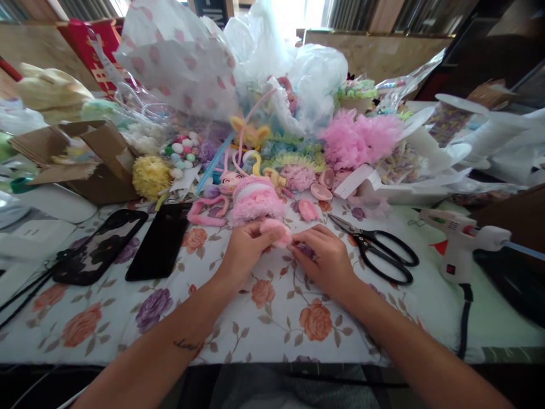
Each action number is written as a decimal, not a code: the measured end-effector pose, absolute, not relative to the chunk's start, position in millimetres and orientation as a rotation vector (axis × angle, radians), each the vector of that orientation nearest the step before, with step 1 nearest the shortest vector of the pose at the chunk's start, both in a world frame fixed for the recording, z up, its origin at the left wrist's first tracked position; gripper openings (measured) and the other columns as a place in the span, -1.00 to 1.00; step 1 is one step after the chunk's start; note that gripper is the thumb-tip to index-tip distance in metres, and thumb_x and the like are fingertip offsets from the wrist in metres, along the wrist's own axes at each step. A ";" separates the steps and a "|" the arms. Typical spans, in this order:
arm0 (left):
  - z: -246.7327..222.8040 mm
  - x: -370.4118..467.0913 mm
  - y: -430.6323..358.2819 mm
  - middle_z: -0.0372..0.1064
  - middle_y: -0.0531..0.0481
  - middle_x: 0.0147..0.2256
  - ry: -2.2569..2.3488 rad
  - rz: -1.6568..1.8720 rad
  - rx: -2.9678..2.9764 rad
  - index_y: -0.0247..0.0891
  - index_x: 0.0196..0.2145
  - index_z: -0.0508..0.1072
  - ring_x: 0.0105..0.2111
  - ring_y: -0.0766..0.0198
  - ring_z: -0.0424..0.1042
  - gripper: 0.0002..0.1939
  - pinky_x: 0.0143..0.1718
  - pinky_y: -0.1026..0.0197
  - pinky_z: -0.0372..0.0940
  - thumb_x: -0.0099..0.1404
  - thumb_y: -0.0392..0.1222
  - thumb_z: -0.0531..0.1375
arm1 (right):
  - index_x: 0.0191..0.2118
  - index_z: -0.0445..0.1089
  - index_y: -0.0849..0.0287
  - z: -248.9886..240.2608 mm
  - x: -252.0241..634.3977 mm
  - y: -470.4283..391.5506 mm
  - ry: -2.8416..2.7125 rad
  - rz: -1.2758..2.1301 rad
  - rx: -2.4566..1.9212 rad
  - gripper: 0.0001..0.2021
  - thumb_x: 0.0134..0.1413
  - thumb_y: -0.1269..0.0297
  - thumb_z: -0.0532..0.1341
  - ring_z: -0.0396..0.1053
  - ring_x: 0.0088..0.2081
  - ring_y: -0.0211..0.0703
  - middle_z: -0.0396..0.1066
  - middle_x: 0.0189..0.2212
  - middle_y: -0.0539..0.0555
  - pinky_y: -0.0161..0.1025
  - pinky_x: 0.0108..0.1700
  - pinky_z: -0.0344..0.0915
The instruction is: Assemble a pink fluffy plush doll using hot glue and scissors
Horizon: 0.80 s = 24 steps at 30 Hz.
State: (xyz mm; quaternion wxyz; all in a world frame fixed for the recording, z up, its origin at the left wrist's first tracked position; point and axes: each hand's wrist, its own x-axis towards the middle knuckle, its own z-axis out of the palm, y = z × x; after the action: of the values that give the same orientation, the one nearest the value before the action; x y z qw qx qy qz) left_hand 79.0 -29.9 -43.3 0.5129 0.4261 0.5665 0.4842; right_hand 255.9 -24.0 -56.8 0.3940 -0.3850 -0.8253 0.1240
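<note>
My left hand (244,250) pinches a small, rounded, fluffy pink piece (279,233) between thumb and fingers, just above the table. At its right edge, the closed fingertips of my right hand (321,253) grip the same piece; exactly what lies between them is partly hidden. Right behind my left hand sits a pink furry bundle with a pale band (258,201). A bent pink fuzzy strip (208,211) lies to its left, and a flat pink fuzzy oval (309,210) lies to its right.
Black-handled scissors (383,250) lie right of my right hand, with a white glue gun (457,238) farther right. A black phone (159,241) and a patterned case (102,244) are at left. Fluffy craft materials, plastic bags (183,62) and a cardboard box (79,159) crowd the back.
</note>
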 end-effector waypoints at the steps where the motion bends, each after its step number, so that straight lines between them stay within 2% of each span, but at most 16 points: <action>1: -41.9 77.2 -29.1 0.18 0.14 -0.65 1.364 1.169 1.028 -0.31 -0.56 0.43 -0.62 0.48 0.07 -0.67 -0.59 0.36 -0.03 0.02 0.01 0.38 | -0.20 0.48 0.20 -55.1 258.1 -24.0 -2.031 0.438 -1.014 -0.86 0.10 0.43 0.22 0.38 -0.27 -0.15 0.50 -0.35 0.08 -0.22 -0.20 0.31; 4: -37.6 73.9 -28.2 0.16 0.15 -0.66 1.359 1.139 1.092 -0.31 -0.55 0.45 -0.63 0.47 0.06 -0.65 -0.61 0.35 -0.06 0.01 0.04 0.38 | -0.17 0.50 0.15 -49.2 262.8 -24.9 -1.805 0.847 -1.155 -0.83 0.11 0.36 0.21 0.42 -0.26 -0.18 0.53 -0.27 0.06 -0.24 -0.19 0.33; 7: -33.5 74.5 -29.6 0.21 0.13 -0.64 1.326 1.083 1.203 -0.31 -0.52 0.51 -0.60 0.46 0.09 -0.68 -0.58 0.35 -0.01 0.03 0.04 0.37 | -0.21 0.51 0.13 -45.7 262.7 -25.6 -1.660 1.230 -1.145 -0.83 0.14 0.21 0.22 0.40 -0.36 -0.24 0.52 -0.34 0.02 -0.29 -0.30 0.32; 9: -31.9 76.0 -30.9 0.28 0.10 -0.60 1.305 1.067 1.239 -0.31 -0.48 0.56 -0.57 0.44 0.14 -0.70 -0.54 0.36 0.05 0.03 0.02 0.37 | -0.25 0.52 0.14 -45.7 261.3 -25.4 -1.642 1.363 -1.111 -0.79 0.11 0.12 0.26 0.36 -0.42 -0.27 0.49 -0.42 0.00 -0.32 -0.37 0.28; 13: -34.3 77.6 -31.7 0.33 0.06 -0.59 1.325 1.048 1.292 -0.31 -0.51 0.53 -0.56 0.40 0.20 -0.68 -0.53 0.34 0.09 0.06 0.05 0.35 | -0.37 0.51 0.18 -47.8 259.7 -24.4 -1.611 1.382 -1.114 -0.76 0.10 0.09 0.27 0.31 -0.47 -0.30 0.44 -0.51 -0.02 -0.35 -0.43 0.22; 20: -41.2 76.7 -30.3 0.37 0.07 -0.57 1.291 1.079 1.287 -0.28 -0.50 0.49 -0.55 0.37 0.30 -0.75 -0.52 0.35 0.17 0.06 -0.03 0.35 | -0.40 0.50 0.18 -45.9 257.8 -25.1 -1.516 1.337 -1.124 -0.76 0.04 0.08 0.32 0.31 -0.50 -0.29 0.43 -0.54 -0.02 -0.32 -0.42 0.26; 24: -36.0 77.2 -30.6 0.42 0.07 -0.49 1.270 1.115 1.192 -0.27 -0.40 0.53 -0.50 0.37 0.34 -0.77 -0.47 0.35 0.23 0.05 -0.07 0.37 | -0.37 0.50 0.18 -44.5 257.0 -23.8 -1.354 1.385 -1.082 -0.74 0.12 0.07 0.26 0.34 -0.48 -0.31 0.45 -0.51 0.00 -0.33 -0.40 0.30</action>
State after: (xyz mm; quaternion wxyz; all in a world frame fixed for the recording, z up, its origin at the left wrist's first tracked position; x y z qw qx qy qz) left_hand 77.2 -30.6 -36.0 0.5113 0.4953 0.5278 0.4633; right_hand 257.0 -23.8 -44.5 0.4452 -0.4367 -0.5465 0.5590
